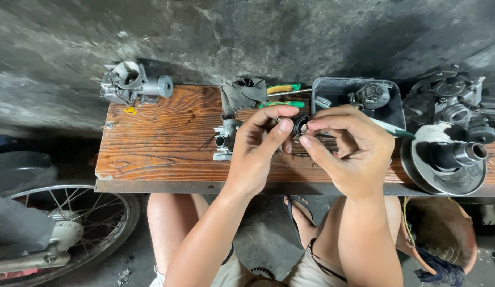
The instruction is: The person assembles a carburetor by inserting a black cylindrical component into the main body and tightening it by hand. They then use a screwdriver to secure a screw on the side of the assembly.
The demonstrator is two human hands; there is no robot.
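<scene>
Above the wooden bench [162,143], my left hand [258,146] and my right hand [351,149] meet over a small black round part [300,126]. Both hands pinch it between thumb and fingertips. A small grey carburetor body [225,139] stands on the bench just left of my left hand. Most of the black part is hidden by my fingers.
A larger grey carburetor [131,82] sits at the bench's back left. A dark rag [242,94], green-handled screwdrivers [282,89], a dark tray [395,109] holding a metal part and a clutch assembly [449,154] lie behind and right. A spoked wheel [82,223] is lower left.
</scene>
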